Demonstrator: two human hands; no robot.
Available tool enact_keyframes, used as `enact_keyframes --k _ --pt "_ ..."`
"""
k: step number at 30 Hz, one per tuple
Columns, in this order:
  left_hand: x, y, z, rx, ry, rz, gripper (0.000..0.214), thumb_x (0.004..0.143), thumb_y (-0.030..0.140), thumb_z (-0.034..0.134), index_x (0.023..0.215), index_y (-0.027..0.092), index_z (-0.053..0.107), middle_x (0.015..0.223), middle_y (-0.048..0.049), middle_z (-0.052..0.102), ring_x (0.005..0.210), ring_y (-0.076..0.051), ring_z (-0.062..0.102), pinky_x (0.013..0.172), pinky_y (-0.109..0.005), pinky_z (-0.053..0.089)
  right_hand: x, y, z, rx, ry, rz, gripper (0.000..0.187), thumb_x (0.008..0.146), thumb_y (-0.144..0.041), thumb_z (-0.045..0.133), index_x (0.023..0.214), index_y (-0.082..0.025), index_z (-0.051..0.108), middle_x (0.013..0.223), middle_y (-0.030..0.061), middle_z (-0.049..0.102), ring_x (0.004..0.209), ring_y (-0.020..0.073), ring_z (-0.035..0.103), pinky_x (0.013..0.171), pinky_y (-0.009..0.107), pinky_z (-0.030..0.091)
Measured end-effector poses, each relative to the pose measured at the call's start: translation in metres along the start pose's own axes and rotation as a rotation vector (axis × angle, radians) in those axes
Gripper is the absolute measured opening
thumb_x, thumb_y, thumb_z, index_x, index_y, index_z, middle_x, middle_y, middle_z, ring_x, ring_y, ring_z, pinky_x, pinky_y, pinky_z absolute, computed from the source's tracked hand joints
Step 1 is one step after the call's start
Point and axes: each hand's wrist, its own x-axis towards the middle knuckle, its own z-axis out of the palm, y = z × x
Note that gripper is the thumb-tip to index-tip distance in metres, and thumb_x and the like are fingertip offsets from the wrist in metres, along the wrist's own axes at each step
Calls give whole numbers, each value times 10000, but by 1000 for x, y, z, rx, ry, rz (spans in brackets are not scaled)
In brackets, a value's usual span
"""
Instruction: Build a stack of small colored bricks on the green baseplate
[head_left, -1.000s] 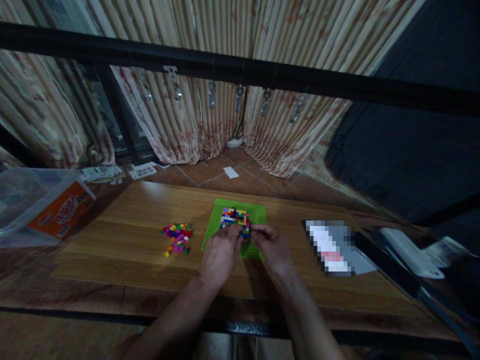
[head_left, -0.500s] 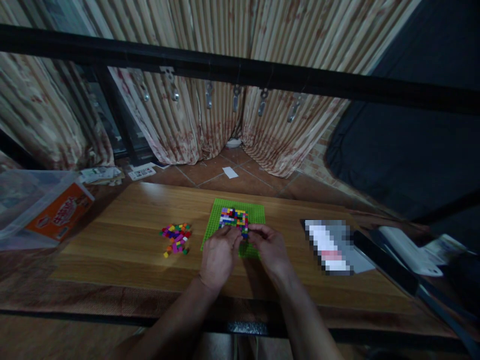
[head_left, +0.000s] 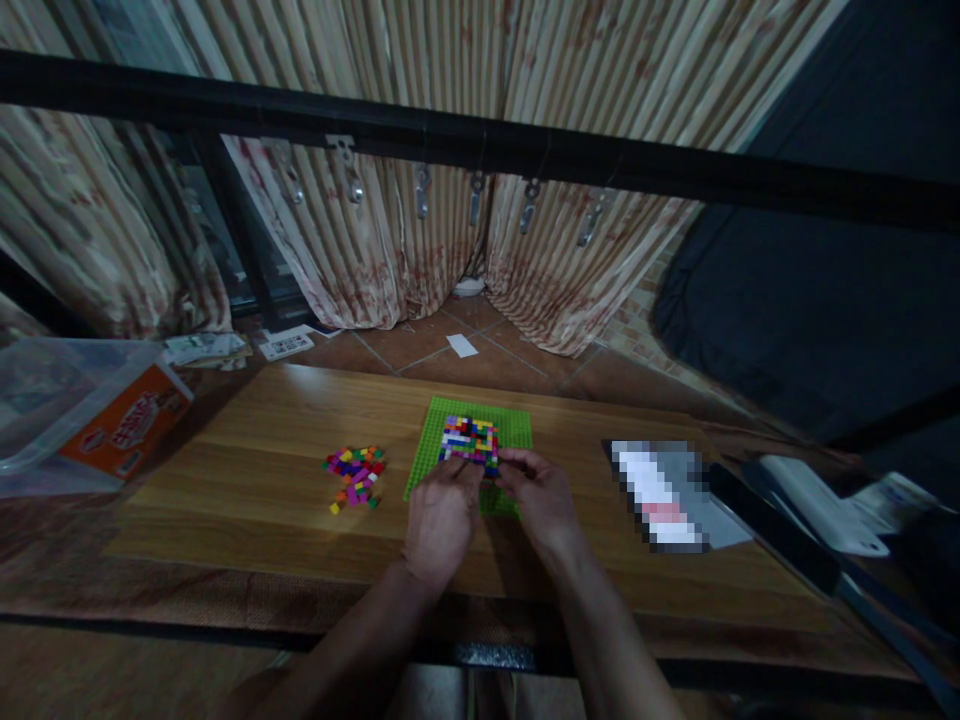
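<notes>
A green studded baseplate [head_left: 514, 428] lies on the wooden table, bearing a compact patch of small multicoloured building bricks [head_left: 472, 435]. At the near edge of that patch, my left hand [head_left: 444, 510] is closed with its fingers bent down onto the bricks. Close beside it, my right hand [head_left: 538, 492] reaches in from the right, thumb and fingers pinched at the patch's near right corner. Whatever lies between the fingertips of either hand is too small and hidden to make out. Left of the baseplate is a pile of loose bricks [head_left: 356, 472] in mixed colours.
The wooden table [head_left: 255, 450] carries a pixelated, blurred-out item [head_left: 660, 495] on its right side. A clear plastic bin [head_left: 75, 400] with an orange label stands at the left. A black bar [head_left: 420, 130] with hanging metal clips crosses in front of the curtains [head_left: 435, 60].
My left hand's fingers have shifted slightly at the near edge of the brick patch. The right hand stays almost where it was. The whole view has moved a touch.
</notes>
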Motion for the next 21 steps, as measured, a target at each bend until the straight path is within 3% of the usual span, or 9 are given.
enact_keyframes --k 9,14,18,21 --pt "-1 -1 3 0 -7 -16 252 931 202 406 925 200 659 945 -58 683 857 -197 625 722 -297 468 -2 3 -1 -11 -8 -15 265 642 -300 660 873 -182 718 646 -3 685 577 158 618 574 277 466" --pt "-4 -7 -3 -152 39 -15 268 921 198 421 1075 229 638 1043 -44 685 949 -186 624 815 -296 491 -2 -2 -2 -6 11 -13 264 633 -315 682 862 -193 733 670 3 696 578 158 624 576 281 476" --pt "4 -23 -9 -326 159 -165 292 883 200 472 1136 201 618 1073 -68 680 963 -193 640 867 -318 502 0 -2 -5 12 50 -8 248 627 -333 689 828 -195 734 761 30 726 619 173 654 619 308 510" --pt "13 -38 -5 -499 158 -317 391 855 207 490 1237 154 555 1186 -110 649 1026 -204 636 904 -338 501 2 2 -7 -68 64 -26 287 640 -336 659 878 -199 740 755 33 727 619 186 649 596 313 507"
